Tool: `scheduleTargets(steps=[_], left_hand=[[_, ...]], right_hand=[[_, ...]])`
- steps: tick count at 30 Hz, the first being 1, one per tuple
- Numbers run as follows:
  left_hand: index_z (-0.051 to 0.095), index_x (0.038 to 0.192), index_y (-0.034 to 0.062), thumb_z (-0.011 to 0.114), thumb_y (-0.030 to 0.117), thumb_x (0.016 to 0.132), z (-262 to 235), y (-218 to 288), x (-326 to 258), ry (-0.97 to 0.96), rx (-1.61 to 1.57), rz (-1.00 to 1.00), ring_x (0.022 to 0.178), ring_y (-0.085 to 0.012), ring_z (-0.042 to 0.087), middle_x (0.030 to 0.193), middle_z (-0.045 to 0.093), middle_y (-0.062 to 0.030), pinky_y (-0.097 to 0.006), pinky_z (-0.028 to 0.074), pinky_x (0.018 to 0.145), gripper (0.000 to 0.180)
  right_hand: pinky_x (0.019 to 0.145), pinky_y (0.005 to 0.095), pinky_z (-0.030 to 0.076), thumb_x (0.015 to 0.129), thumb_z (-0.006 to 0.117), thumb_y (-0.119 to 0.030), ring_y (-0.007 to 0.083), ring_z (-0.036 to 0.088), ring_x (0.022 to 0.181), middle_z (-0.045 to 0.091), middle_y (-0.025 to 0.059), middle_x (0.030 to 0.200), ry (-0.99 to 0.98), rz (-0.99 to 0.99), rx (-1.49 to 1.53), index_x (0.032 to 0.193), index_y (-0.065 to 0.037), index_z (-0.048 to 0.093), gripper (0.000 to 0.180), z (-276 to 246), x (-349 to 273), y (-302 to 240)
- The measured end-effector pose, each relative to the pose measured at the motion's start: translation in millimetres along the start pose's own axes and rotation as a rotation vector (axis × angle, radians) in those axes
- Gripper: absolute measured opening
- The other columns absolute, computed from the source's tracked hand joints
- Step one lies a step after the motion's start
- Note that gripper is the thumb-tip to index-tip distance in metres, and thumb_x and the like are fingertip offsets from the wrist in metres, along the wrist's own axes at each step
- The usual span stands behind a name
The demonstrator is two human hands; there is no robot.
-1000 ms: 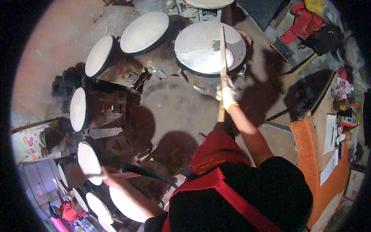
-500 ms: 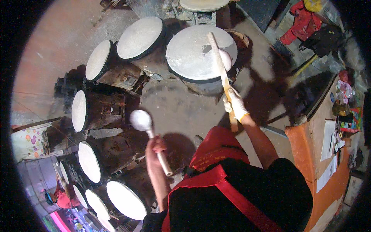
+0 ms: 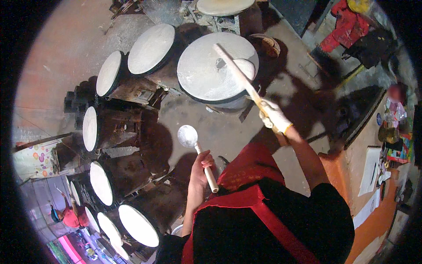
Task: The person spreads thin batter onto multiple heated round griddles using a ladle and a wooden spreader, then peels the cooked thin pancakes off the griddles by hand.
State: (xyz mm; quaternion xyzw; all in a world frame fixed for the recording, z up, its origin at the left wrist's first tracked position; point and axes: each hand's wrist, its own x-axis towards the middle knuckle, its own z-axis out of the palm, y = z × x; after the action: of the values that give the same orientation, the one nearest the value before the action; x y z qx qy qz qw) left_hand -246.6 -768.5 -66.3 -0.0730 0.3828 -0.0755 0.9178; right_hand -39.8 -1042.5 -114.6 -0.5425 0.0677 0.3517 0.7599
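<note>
My left hand (image 3: 202,163), bare, is closed round the pale handle of a ladle (image 3: 188,136). The ladle's round bowl is smeared white inside. A white glove covers my right hand (image 3: 273,115), which grips a long flat wooden stick (image 3: 235,70). The stick's far part lies over a round white-coated griddle (image 3: 200,66) on a drum-like stand. Against the stick sits a pale rounded mound (image 3: 246,68), perhaps batter. A small grey patch (image 3: 221,64) shows through the coating on the stick's other side.
More white round tops on drum stands curve round to the left, such as this one (image 3: 151,48) and this one (image 3: 90,128). Another person (image 3: 72,215) is at the far lower left. At right stands an orange-sided table (image 3: 347,176) with papers and jars. Red cloth (image 3: 347,26) lies top right.
My left hand has moved right with the ladle. The stick's far tip has shifted left across the griddle, in my right hand's grip. The whole view has shifted slightly.
</note>
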Motion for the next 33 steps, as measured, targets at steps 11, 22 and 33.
scheduleTargets(steps=[11, 22, 33], left_hand=[[0.047, 0.110, -0.0010, 0.048, 0.013, 0.095, 37.8, -31.5, -4.6, 0.082, 0.394, 0.288, 0.050, -0.0052, 0.036, 0.069, 0.038, 0.0008, -0.017, 0.030, 0.041, 0.021], [0.046, 0.111, -0.0003, 0.050, 0.022, 0.096, 59.3, -14.1, -18.0, 0.091, 0.721, 0.472, 0.055, -0.0066, 0.038, 0.073, 0.041, -0.0006, -0.018, 0.031, 0.044, 0.028], [0.050, 0.112, 0.0002, 0.051, 0.016, 0.093, 59.7, 10.4, -14.3, 0.034, 0.950, 0.398, 0.063, -0.0077, 0.047, 0.079, 0.051, -0.0014, -0.019, 0.036, 0.046, 0.025]], right_hand=[[0.031, 0.0213, 0.030, 0.098, 0.044, -0.028, 0.0057, 0.038, 0.036, 0.052, -0.0013, 0.062, 0.068, -0.037, -0.149, 0.134, -0.017, 0.043, 0.038, -62.6, 58.6, -54.6], [0.059, 0.0195, 0.044, 0.092, 0.054, -0.012, 0.0049, 0.051, 0.066, 0.063, 0.0023, 0.102, 0.445, -0.468, -0.108, 0.127, -0.007, 0.055, 0.035, 17.8, 52.8, -5.6], [0.091, 0.0245, 0.042, 0.092, 0.054, -0.012, 0.0110, 0.056, 0.101, 0.062, 0.0086, 0.117, 0.515, -0.575, -0.210, 0.125, -0.001, 0.054, 0.035, 25.4, 59.7, 39.1]])
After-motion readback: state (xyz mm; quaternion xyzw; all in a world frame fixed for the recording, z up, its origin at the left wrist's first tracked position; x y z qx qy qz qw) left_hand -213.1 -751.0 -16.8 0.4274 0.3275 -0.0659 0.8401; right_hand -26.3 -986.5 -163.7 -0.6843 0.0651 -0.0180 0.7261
